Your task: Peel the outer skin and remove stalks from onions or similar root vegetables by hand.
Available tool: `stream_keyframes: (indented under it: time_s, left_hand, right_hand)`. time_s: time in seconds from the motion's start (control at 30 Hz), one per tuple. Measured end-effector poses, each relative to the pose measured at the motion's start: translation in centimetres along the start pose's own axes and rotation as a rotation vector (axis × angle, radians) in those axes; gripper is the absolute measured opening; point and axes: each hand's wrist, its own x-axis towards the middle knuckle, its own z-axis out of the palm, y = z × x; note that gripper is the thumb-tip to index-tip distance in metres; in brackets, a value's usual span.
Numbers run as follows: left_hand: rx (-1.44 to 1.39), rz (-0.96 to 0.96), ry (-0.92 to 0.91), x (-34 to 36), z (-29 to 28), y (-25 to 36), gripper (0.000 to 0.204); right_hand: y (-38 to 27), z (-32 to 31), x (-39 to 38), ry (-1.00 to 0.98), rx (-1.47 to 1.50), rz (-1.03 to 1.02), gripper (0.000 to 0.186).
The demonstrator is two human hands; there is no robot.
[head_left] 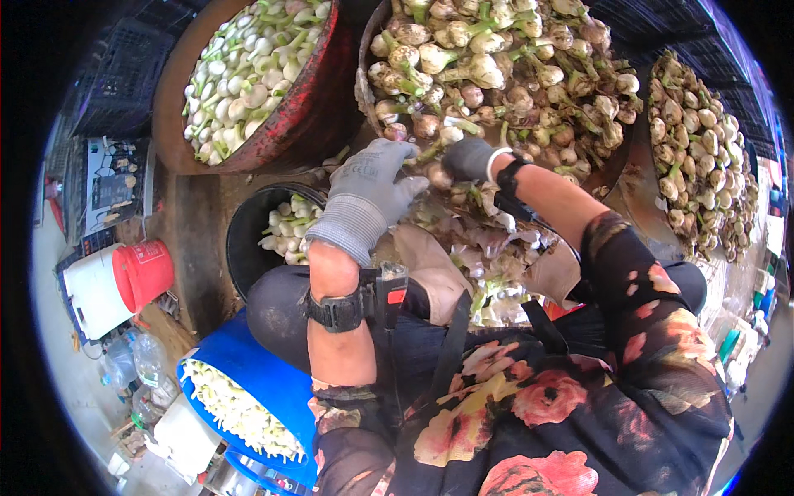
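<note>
At the far left of the frame, a white bucket (95,293) and a red bucket (145,273) are lying end to end, with clear plastic bottles (149,360) resting just below them. At lower left, a tilted blue tub (273,372) is holding pale cut stalks (240,411). At upper left, a red tub (304,107) is leaning, filled with clean white bulbs (252,78) showing green stems. Below it, a black bucket (244,240) is containing more whitish bulbs (289,227). At upper centre, the left hand (364,186), in a grey glove, is reaching toward the right; its thumb and fingers are standing apart, and whether they are grasping anything cannot be told. A brownish bulb (438,175) is sitting between the two hands. The right hand (471,159), in a darker glove, is curling its fingers beside that bulb; what they may be clasping is hidden. Above both hands, a large tub (363,78) is bearing soil-stained bulbs (513,66). Beneath the hands, papery peelings (500,256) are lying near the lap. At upper right, a heap of soiled, stemmed bulbs (703,157) is spreading down the frame.
</note>
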Motion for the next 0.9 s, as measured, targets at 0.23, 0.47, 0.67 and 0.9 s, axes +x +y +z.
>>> stream_keyframes:
  time_s: [0.23, 0.47, 0.67, 0.9]
  left_hand:
    - [-0.137, 0.122, 0.011, 1.7, 4.0, 2.3, 0.076]
    - [-0.278, 0.264, 0.186, 2.3, 6.2, 4.6, 0.07]
    - [-0.158, 0.318, 0.154, 2.1, 6.4, 6.0, 0.065]
    - [-0.331, 0.293, 0.101, 2.2, 6.1, 6.1, 0.056]
  right_hand:
    - [-1.0, -5.6, -10.0, 0.264, 0.539, 0.184, 0.03]
    - [-5.6, -8.1, -16.3, 0.748, 1.685, 0.031, 0.018]
    - [-7.3, -6.8, -15.9, 0.859, 1.87, 0.313, 0.015]
    - [-6.5, -6.4, -17.2, 0.81, 1.939, 0.142, 0.009]
